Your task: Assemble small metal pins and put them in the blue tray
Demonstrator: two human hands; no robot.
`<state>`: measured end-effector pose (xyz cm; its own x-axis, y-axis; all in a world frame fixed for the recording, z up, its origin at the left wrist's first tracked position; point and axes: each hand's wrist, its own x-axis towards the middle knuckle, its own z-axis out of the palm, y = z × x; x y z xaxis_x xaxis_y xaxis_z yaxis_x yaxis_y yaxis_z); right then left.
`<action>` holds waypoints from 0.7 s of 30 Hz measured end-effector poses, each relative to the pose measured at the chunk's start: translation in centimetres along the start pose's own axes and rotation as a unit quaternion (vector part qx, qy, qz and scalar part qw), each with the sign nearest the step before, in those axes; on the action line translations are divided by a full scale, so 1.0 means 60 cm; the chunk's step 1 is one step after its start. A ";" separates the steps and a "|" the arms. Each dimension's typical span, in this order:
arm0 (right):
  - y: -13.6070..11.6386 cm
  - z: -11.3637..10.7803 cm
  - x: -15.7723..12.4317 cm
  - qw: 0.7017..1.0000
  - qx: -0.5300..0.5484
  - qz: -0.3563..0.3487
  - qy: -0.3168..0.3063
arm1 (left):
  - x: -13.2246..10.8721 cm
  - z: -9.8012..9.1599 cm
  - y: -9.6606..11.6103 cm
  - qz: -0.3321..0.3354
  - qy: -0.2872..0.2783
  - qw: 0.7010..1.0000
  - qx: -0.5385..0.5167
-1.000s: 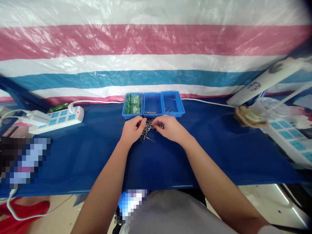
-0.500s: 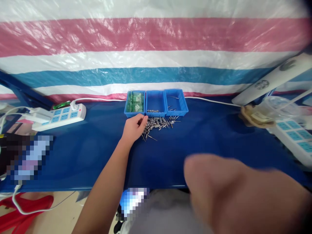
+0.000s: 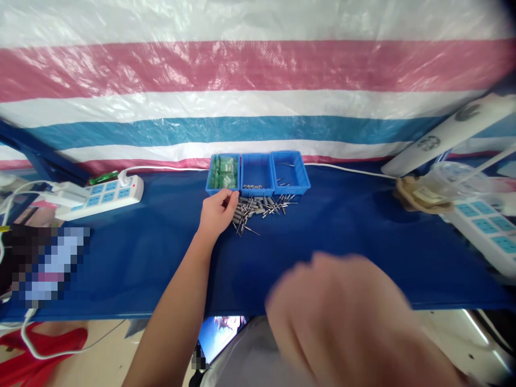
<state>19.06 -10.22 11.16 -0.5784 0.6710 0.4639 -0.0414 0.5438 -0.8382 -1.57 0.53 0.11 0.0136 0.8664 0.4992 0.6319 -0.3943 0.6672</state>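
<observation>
Head view: metal pieces (image 3: pixel 260 206) lie heaped against blue bins (image 3: pixel 258 171) toward the tabletop's (image 3: pixel 141 258) far edge, probably for easy reach; left hand (image 3: pixel 217 211) curls at their left end; right hand (image 3: pixel 338 314) is blurred; cannot tell what either grip holds

Striped sheeting (image 3: pixel 258 67) hangs beyond a power strip (image 3: pixel 100 200).
</observation>
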 end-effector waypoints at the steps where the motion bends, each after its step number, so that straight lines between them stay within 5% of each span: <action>1: 0.025 -0.002 0.025 1.000 -0.011 0.008 0.006 | 0.001 -0.001 0.000 -0.002 0.003 1.000 -0.004; 4: 0.107 -0.013 0.072 0.984 -0.166 0.057 0.011 | 0.004 -0.004 0.000 -0.012 0.030 0.999 -0.006; 9: 0.204 -0.003 0.076 0.937 -0.335 0.052 -0.085 | 0.010 -0.008 -0.007 -0.021 0.105 0.994 0.012; 21: 0.228 0.016 0.061 0.916 -0.380 0.034 -0.121 | 0.005 -0.005 0.002 -0.019 0.086 0.996 0.012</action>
<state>15.59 -0.80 1.14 -0.7266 0.6343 0.2641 0.5271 0.7612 -0.3779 -1.72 0.66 0.48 -0.1429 0.8140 0.5630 0.6477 -0.3532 0.6751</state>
